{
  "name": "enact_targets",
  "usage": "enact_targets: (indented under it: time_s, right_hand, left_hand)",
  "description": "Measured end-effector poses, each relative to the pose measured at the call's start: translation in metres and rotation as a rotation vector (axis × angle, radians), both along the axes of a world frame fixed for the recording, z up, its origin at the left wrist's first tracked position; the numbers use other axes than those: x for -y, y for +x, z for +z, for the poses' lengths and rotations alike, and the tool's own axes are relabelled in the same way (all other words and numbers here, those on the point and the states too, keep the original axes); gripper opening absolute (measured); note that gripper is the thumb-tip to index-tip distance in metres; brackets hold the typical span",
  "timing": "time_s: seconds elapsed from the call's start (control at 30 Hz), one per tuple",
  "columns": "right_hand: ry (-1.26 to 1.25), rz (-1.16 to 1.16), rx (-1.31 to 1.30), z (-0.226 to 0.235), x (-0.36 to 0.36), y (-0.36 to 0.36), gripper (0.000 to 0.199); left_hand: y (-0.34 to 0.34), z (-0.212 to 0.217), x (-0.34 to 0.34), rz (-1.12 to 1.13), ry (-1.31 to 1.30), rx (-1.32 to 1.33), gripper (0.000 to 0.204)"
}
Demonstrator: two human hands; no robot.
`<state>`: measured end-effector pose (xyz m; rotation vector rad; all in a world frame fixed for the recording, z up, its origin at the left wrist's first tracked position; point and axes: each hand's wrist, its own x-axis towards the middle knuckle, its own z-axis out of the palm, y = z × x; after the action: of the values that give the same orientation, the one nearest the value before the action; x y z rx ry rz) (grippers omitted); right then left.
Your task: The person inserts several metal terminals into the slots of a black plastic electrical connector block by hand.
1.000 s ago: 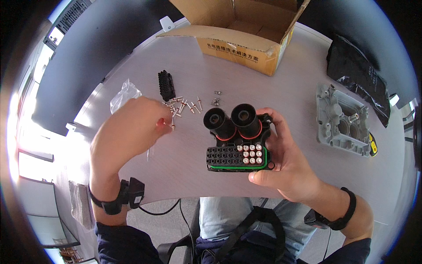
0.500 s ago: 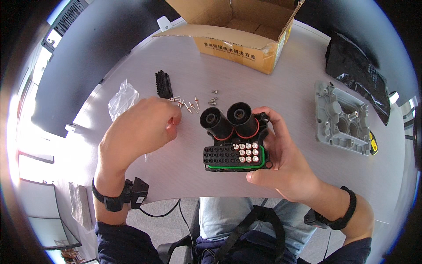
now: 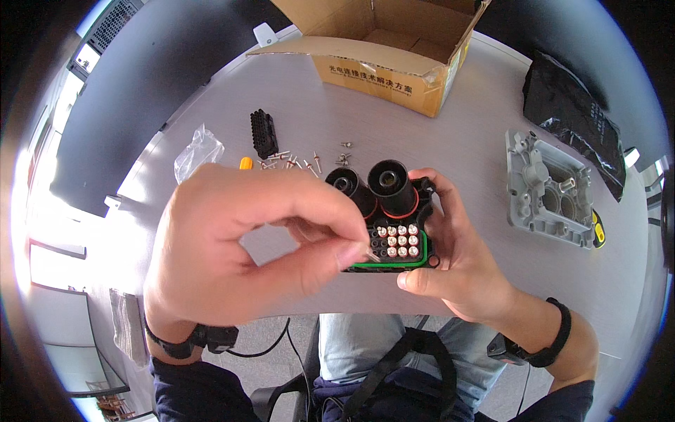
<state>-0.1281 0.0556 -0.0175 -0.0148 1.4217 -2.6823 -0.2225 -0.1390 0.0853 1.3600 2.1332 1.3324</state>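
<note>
My right hand (image 3: 457, 260) grips a black connector block (image 3: 394, 218) with two round black sockets on top, a green seal around it and a grid of holes partly filled with metal pins. My left hand (image 3: 246, 246) is raised close to the camera. Its thumb and forefinger pinch a small metal pin (image 3: 370, 254) whose tip sits at the left side of the hole grid. The left hand hides the block's left part.
Loose metal pins (image 3: 295, 162), a small black connector (image 3: 264, 132), a yellow bit (image 3: 245, 163) and a clear plastic bag (image 3: 197, 151) lie on the grey table (image 3: 457, 133). An open cardboard box (image 3: 394, 49) stands behind. A grey metal housing (image 3: 548, 190) and a black bag (image 3: 569, 112) lie at right.
My left hand has come away from the loose pins on the table, moving right and up to the connector block with a pin. The block stays in my right hand.
</note>
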Motion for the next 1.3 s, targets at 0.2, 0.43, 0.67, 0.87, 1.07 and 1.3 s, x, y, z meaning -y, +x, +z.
enact_targets:
  time_s: [0.2,0.43,0.67,0.87,1.07,1.3]
  right_hand:
    - [0.012,0.023,-0.041,-0.001,-0.001,-0.001,0.09]
    - [0.034,0.037,-0.024,0.002,-0.002,0.0,0.09]
    - [0.011,0.033,-0.038,0.0,-0.001,0.0,0.089]
    - [-0.017,0.0,0.027,0.003,-0.001,0.0,0.096]
    - [-0.025,-0.002,0.029,0.0,-0.001,0.001,0.096]
    - [0.002,0.014,0.041,0.0,-0.003,0.0,0.096]
  left_hand:
    - [0.005,-0.004,-0.008,0.039,-0.117,-0.159,0.007]
    - [0.004,-0.01,-0.012,0.089,-0.121,-0.152,0.007]
    - [-0.001,-0.014,-0.01,-0.019,-0.155,-0.288,0.009]
    - [-0.028,-0.001,0.017,0.204,-0.364,-0.583,0.011]
    - [-0.044,-0.017,0.024,0.341,-1.068,-0.431,0.01]
    - [-0.049,-0.028,0.02,0.201,-0.953,-0.602,0.007]
